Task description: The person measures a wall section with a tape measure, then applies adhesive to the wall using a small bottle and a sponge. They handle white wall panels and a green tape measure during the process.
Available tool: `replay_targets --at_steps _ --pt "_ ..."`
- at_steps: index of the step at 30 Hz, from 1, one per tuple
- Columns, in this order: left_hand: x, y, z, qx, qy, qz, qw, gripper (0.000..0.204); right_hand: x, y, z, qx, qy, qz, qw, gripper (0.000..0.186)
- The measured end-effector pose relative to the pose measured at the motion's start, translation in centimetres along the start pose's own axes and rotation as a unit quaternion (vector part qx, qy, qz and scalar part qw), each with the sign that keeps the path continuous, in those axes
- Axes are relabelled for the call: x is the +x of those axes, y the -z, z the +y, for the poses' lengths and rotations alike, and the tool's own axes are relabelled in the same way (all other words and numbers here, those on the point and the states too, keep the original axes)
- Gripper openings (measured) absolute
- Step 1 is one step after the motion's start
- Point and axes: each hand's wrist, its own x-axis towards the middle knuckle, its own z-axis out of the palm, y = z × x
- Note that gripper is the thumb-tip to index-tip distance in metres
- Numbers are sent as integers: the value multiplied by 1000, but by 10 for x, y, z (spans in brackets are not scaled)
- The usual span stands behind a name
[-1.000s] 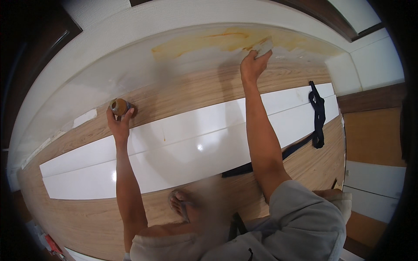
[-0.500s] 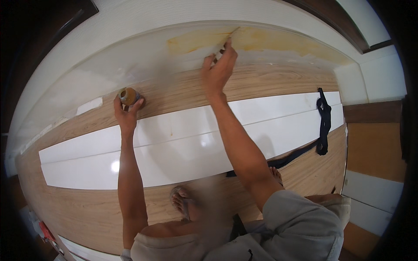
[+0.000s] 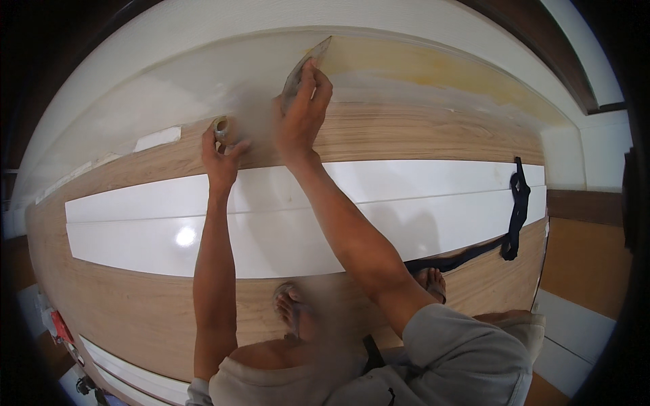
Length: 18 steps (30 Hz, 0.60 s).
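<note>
My left hand (image 3: 221, 166) holds a small open jar (image 3: 220, 128), its mouth tipped up toward me; a hazy smear in the picture hides part of the jar's side. In my right hand (image 3: 302, 125) is a flat scraper (image 3: 295, 81), gripped between fingers and thumb. Its upper corner touches the pale wall strip near the left end of a yellowish coating of glue (image 3: 433, 70). The coating runs along the wall to the right, darker in some patches than others.
Long white panels (image 3: 271, 227) lie on the wood-patterned surface (image 3: 135, 291) below my arms. A dark fabric strap (image 3: 518, 210) lies over their right end. My sandalled feet (image 3: 291, 308) stand in front of them. A white piece (image 3: 158, 139) rests along the wall's foot.
My right hand has moved left along the wall, and the scraper's flat face now shows. My left hand and jar have shifted slightly right and up. The whole view has shifted a little.
</note>
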Motion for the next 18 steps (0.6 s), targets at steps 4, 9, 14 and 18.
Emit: replay_targets --at_steps 4,9,14,18 --pt "-2 2 0 40 -7 8 999 67 -7 -15 -14 19 4 -16 1000 88" --pt "-5 14 5 41 -2 36 999 67 -17 -29 -32 12 -7 -64 998 84" --pt "-3 27 5 27 1 75 997 65 -19 -5 -16 34 -12 -31 999 78" --pt "4 34 2 43 -14 92 995 69 -16 4 -1 24 -37 -3 999 72"
